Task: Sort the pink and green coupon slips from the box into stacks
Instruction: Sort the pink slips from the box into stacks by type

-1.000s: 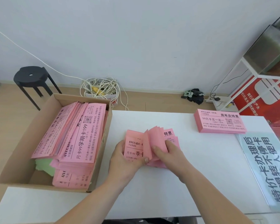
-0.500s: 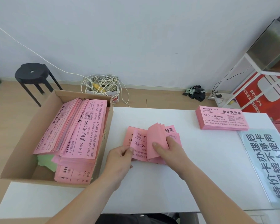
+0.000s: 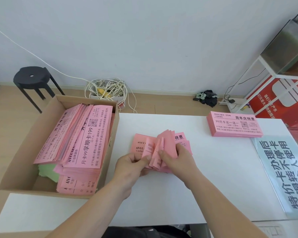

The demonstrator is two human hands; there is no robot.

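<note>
My left hand (image 3: 132, 166) pinches the near left edge of a pink bundle (image 3: 167, 143) between thumb and curled fingers. My right hand (image 3: 177, 160) curls thumb and fingers into its fanned leaves, mid-table (image 3: 162, 203). At the table's left stands the box (image 3: 24, 152), holding slanted pink slips (image 3: 91, 140) with green slips (image 3: 46, 172) showing beneath them; on the right lies a sign (image 3: 282, 169), behind it a squared pink stack (image 3: 234, 124), and beyond, on the floor, a stool (image 3: 32, 77) and cables (image 3: 107, 90).
</note>
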